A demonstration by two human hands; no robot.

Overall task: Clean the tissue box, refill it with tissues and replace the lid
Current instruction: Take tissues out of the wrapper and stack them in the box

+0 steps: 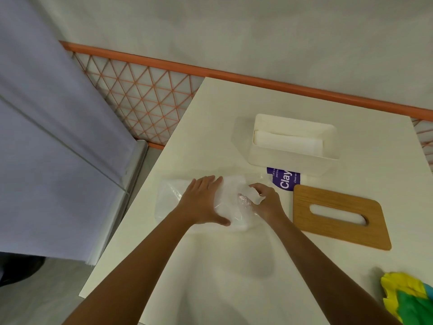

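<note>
White bench (210, 266): my left grip (201, 202) lies flat on clear plastic tissue pack (168, 198); right grip (267, 202) pinches its three-o'clock end.

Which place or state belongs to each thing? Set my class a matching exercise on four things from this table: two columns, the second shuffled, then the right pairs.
Things
1. tissue box
2. wooden lid
3. tissue pack
4. colourful cloth

Places and states
A. lies flat on the table, off the box
B. at the near right corner of the picture
C. open, with tissues inside
D. under the flat left hand, pinched by the right hand

Pairs: 1-C, 2-A, 3-D, 4-B
</note>
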